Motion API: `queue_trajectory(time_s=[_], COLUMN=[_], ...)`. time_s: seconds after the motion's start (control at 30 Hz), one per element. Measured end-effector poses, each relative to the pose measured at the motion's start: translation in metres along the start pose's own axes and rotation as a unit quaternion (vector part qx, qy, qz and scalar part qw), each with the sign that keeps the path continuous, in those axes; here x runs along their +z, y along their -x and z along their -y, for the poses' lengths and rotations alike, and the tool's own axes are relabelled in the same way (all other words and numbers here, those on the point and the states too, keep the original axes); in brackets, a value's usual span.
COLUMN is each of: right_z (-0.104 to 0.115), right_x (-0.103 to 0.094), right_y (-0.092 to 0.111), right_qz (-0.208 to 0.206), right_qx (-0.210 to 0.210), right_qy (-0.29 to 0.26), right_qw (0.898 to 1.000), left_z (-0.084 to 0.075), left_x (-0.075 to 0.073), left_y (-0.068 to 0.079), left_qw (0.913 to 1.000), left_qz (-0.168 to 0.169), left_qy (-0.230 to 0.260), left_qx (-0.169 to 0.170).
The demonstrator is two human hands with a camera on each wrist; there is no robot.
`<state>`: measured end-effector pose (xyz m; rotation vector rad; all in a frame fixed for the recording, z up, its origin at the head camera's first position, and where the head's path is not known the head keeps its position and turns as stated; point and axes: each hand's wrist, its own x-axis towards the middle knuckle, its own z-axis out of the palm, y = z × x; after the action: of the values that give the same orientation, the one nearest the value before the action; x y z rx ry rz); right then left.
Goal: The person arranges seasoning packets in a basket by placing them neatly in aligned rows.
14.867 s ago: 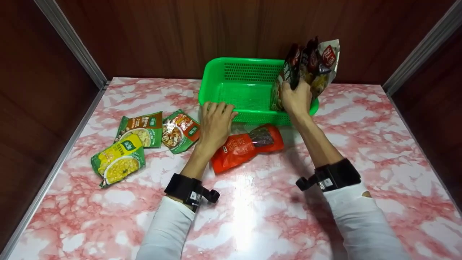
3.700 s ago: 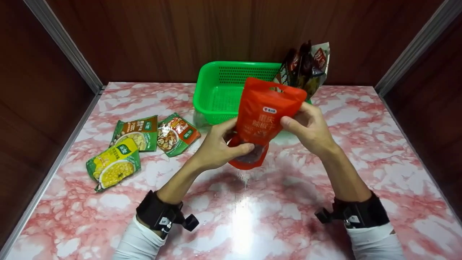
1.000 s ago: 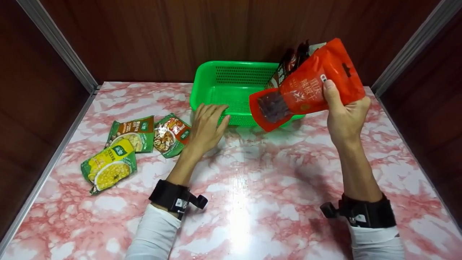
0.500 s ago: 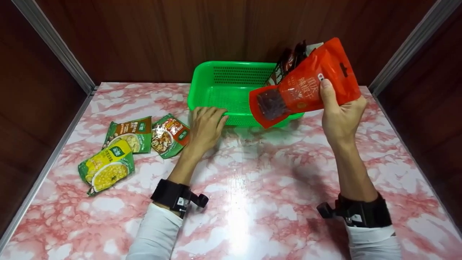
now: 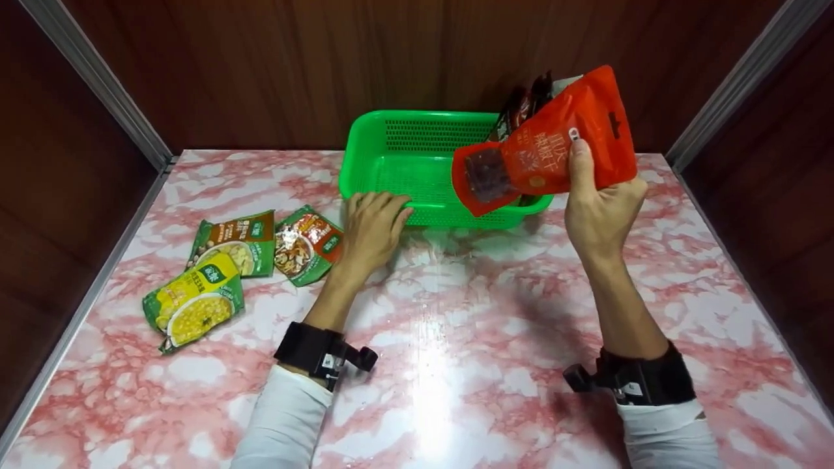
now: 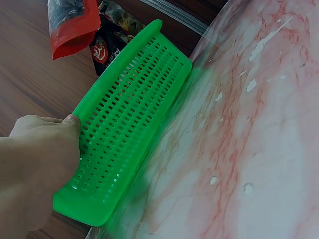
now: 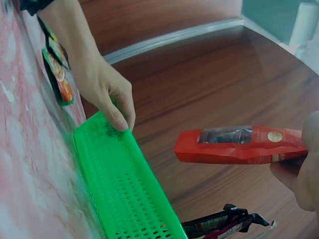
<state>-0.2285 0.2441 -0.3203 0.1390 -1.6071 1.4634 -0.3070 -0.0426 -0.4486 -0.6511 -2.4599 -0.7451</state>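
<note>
My right hand (image 5: 603, 218) grips a red stand-up pouch (image 5: 544, 156) by its upper end, thumb across the front. The pouch tilts over the right part of a green plastic basket (image 5: 365, 156), its bottom with a dark see-through window pointing left. In the right wrist view the pouch (image 7: 239, 144) is seen nearly edge-on above the basket's rim. My left hand (image 5: 371, 231) holds the basket's near rim toward its left end; the left wrist view shows the thumb on the outer side of the wall (image 6: 124, 114). Dark food packets (image 5: 518, 114) stand in the basket's right end, partly hidden behind the pouch.
Left of the basket, three soup-style packets lie on the marbled table (image 5: 456, 365): a yellow-green one (image 5: 195, 303), a brown-green one (image 5: 244, 238) overlapping it, and a red-green one (image 5: 306, 244) beside my left hand. A wood-grain wall (image 5: 293, 71) rises behind the basket.
The red pouch lay on the table, then was held in both hands; now only my right hand has it. My left hand went to the basket rim. Lately the pouch shifted slightly left and back.
</note>
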Motion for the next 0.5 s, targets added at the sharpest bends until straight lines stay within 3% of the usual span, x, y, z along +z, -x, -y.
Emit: queue_trajectory(time_s=[0.23, 0.37, 0.5], right_z=[-0.012, -0.018, -0.025], right_x=[0.026, 0.044, 0.063], right_y=[-0.008, -0.017, -0.027], right_qz=[-0.002, 0.022, 0.052], right_qx=[-0.026, -0.055, -0.084], right_qy=[0.025, 0.093, 0.176], right_qw=[0.999, 0.994, 0.979], left_z=[0.001, 0.001, 0.003], left_x=[0.000, 0.000, 0.000], left_y=[0.000, 0.001, 0.000], left_qw=[1.0000, 1.0000, 1.0000], left_qz=[-0.002, -0.001, -0.003], left_qy=[0.003, 0.004, 0.004], left_qx=[0.006, 0.004, 0.005])
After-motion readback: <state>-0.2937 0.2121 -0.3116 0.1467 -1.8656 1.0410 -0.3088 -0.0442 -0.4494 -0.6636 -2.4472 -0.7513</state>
